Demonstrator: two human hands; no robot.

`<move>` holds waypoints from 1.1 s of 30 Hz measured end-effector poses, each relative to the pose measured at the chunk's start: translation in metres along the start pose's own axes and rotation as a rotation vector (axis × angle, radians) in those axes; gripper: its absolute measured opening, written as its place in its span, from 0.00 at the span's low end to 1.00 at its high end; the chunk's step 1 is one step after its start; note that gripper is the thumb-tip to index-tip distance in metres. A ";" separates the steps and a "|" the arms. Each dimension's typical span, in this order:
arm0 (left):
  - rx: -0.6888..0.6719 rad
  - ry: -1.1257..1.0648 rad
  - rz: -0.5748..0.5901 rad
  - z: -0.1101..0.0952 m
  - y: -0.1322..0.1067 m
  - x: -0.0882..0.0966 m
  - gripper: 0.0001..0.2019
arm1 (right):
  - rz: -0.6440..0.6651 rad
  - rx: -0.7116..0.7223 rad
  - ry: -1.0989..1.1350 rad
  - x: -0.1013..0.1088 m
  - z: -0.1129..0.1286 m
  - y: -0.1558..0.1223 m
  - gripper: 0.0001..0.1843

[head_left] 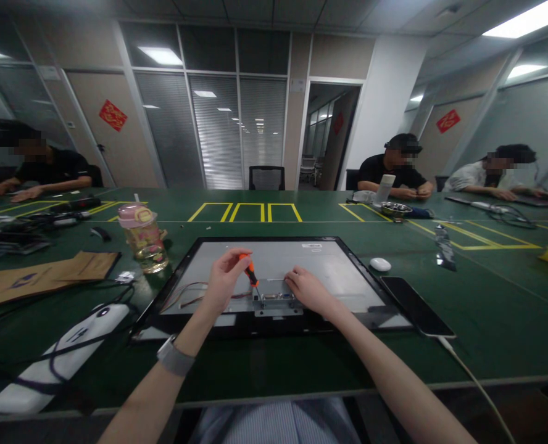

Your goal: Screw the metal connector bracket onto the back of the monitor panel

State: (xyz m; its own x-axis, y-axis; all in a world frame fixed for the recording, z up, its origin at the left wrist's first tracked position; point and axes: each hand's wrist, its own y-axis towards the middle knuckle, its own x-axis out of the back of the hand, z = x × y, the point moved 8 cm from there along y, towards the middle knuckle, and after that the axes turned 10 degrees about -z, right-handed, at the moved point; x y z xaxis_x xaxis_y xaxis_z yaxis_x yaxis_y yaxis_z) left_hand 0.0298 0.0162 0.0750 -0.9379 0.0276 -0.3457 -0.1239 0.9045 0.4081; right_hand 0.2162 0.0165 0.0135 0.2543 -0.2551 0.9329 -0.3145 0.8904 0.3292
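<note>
A flat display panel (348,277) with a black frame lies back side up on the green table before me. My left hand (228,271) is closed around the handle of an orange and black screwdriver (252,271). Its shaft points down to the left end of a metal bracket (278,312) with a row of connector ports, near the panel's front edge. My right hand (307,287) rests at the bracket's right side, with its fingers bent and closed at the bracket's back edge. Thin coloured wires (190,295) run left from the bracket.
On the left are a power strip (77,345) with dark cables, a brown paper bag (79,266) and a pink-lidded cup (144,237). On the right lie a phone (415,305) on a white cable and a white earbud case (380,264). Several people sit around the table.
</note>
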 end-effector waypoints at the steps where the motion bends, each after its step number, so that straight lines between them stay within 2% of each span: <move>1: -0.023 0.023 -0.019 -0.001 0.000 0.002 0.09 | -0.001 0.000 -0.001 0.000 0.000 0.000 0.19; 7: -0.054 0.055 -0.052 -0.002 0.000 0.003 0.11 | -0.011 0.009 -0.005 0.000 0.001 0.000 0.19; 11: -0.039 0.061 -0.003 -0.003 0.001 0.002 0.13 | -0.008 0.015 -0.011 0.000 0.002 0.001 0.19; 15: 0.026 -0.007 0.063 -0.004 0.000 -0.004 0.14 | -0.009 0.020 -0.018 0.001 0.002 0.000 0.19; 21: 0.083 -0.089 0.055 -0.005 -0.003 -0.010 0.13 | -0.008 0.024 -0.024 0.001 0.002 0.001 0.20; 33: -0.077 0.095 -0.023 -0.002 0.002 0.003 0.07 | -0.005 0.027 -0.011 0.003 0.003 0.000 0.18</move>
State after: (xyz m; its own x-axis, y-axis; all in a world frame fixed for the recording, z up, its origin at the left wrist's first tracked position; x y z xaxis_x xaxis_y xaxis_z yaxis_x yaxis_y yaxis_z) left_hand 0.0259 0.0168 0.0768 -0.9606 -0.0371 -0.2756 -0.1672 0.8689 0.4659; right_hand 0.2139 0.0144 0.0166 0.2457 -0.2640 0.9327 -0.3380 0.8785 0.3377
